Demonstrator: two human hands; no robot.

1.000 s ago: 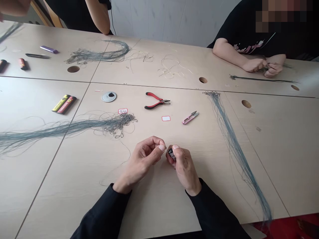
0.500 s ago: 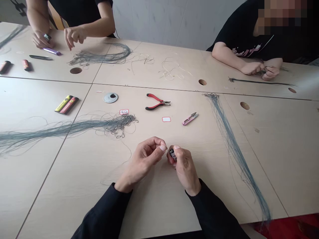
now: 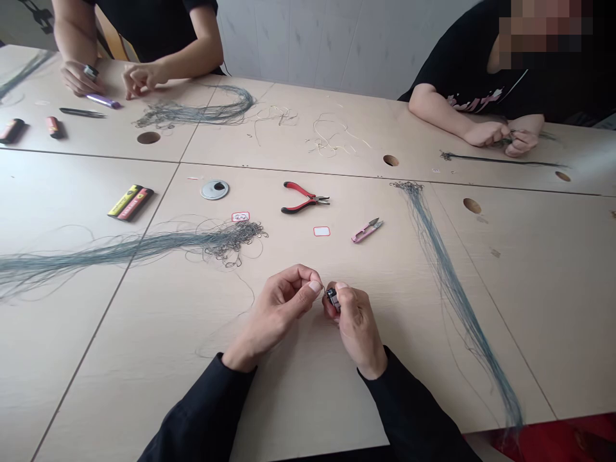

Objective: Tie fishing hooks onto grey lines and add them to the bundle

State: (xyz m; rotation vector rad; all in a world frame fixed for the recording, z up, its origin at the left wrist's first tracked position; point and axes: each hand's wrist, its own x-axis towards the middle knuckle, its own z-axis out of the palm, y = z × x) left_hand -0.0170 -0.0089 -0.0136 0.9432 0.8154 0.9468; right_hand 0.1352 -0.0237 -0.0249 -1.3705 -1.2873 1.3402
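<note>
My left hand (image 3: 283,314) is closed in a pinch on a thin line; a tiny dark tip, perhaps a hook, shows at its fingertips. My right hand (image 3: 356,317) is wrapped around a small black device (image 3: 333,298) with a shiny part on its side, its exact kind unclear. The two hands almost meet, with the pinched tip right beside the device. Left of them lies a bundle of blue-grey fishing line (image 3: 163,244) with a cluster of small hooks (image 3: 235,240) at its end. Another line bundle (image 3: 447,273) stretches along the right, its hooked end farther away.
Red-handled pliers (image 3: 303,199), pink thread snips (image 3: 367,231) and two labels (image 3: 321,231) lie beyond my hands. A yellow and red pair of cylinders (image 3: 131,203) and a round grommet cover (image 3: 215,189) are farther left. Two people work across the table, beside more line bundles (image 3: 206,109).
My hands keep nearly the same pose. Across the table, the left co-worker's hand on the right side has lowered toward the tabletop. The view has shifted very slightly.
</note>
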